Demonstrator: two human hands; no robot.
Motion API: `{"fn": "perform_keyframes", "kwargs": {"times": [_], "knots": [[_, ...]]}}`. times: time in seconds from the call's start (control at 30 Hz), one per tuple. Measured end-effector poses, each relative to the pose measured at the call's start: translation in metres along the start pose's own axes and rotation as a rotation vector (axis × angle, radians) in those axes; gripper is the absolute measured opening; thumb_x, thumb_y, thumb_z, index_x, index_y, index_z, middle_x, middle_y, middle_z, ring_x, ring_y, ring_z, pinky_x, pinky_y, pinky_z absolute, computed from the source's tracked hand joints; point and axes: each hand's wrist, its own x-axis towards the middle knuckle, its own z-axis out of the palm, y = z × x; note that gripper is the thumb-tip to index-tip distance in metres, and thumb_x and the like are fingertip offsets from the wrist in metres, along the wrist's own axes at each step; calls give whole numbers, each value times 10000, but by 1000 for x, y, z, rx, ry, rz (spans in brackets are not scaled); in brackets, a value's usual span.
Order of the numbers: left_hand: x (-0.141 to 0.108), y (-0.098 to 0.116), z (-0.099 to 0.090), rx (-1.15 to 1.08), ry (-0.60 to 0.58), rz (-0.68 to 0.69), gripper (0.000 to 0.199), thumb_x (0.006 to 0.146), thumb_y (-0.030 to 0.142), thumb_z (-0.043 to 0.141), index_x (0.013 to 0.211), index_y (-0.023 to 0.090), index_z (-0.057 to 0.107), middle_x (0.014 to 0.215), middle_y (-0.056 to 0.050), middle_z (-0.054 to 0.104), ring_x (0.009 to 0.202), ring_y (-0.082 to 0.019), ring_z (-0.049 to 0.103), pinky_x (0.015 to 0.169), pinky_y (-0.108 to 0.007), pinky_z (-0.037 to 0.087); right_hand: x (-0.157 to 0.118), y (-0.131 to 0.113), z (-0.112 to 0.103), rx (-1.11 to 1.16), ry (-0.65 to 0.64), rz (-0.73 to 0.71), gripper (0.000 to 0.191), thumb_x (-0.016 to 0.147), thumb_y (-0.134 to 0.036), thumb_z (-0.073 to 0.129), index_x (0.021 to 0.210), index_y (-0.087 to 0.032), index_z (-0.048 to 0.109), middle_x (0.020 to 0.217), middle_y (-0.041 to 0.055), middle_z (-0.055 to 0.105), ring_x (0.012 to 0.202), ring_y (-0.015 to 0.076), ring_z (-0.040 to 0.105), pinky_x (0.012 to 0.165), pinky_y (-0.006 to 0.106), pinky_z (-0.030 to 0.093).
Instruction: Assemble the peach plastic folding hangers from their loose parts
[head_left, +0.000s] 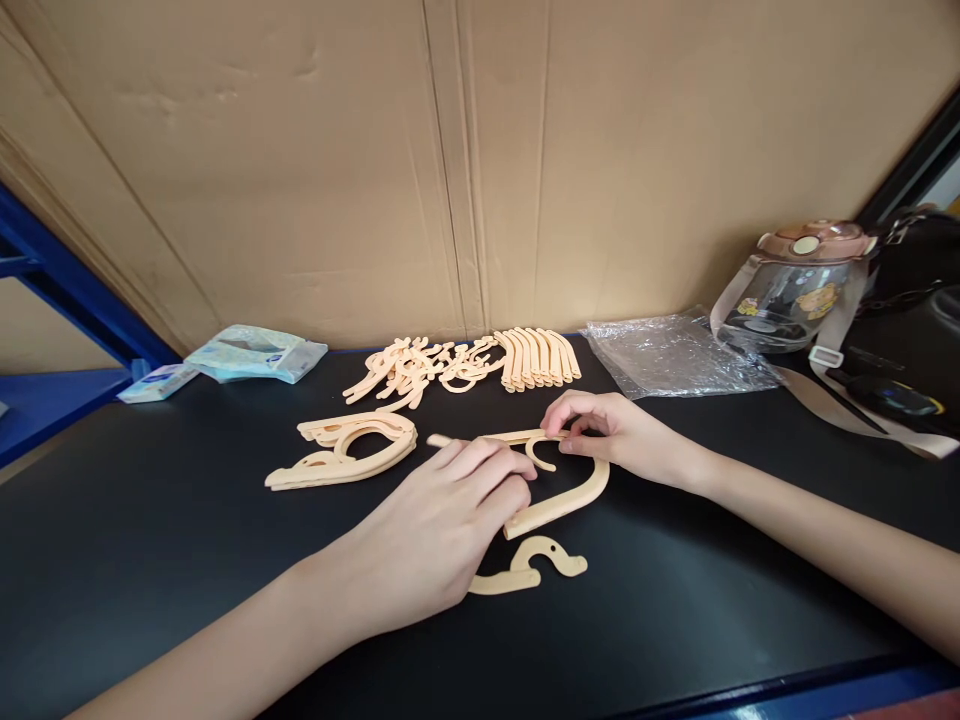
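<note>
A beige folding hanger lies on the black table between my hands, with a small curved hook inside its bend. My right hand pinches the hanger at its far side, near the top of the hook. Curled over the hanger's left part is my left hand, palm down; its fingertips are partly hidden. Just in front lies a loose curved piece, its left end covered by my left hand. Several folded hangers are stacked to the left.
Behind are a jumbled pile of small beige pieces and a row of hanger arms. Tissue packs sit back left. Clear plastic wrap, a strapped bottle and a black bag are at right. Cardboard stands behind.
</note>
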Motion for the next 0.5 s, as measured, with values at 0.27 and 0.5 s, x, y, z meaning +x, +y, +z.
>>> {"fn": "perform_keyframes", "kwargs": {"times": [0.27, 0.5], "knots": [[-2, -4, 7, 233, 261, -90, 345, 914, 59, 417, 1204, 208, 530, 870, -21, 600, 690, -165, 535, 602, -273, 385, 0, 1, 2, 95, 35, 62, 87, 777, -230, 669, 825, -173, 624, 922, 24, 629, 865, 153, 604, 845, 345, 472], [-3, -3, 6, -172, 116, -130, 349, 925, 84, 420, 1162, 278, 588, 913, 21, 628, 745, -110, 597, 604, -205, 407, 0, 3, 9, 161, 85, 96, 126, 736, -260, 705, 784, -172, 629, 886, 23, 653, 833, 157, 626, 801, 339, 510]]}}
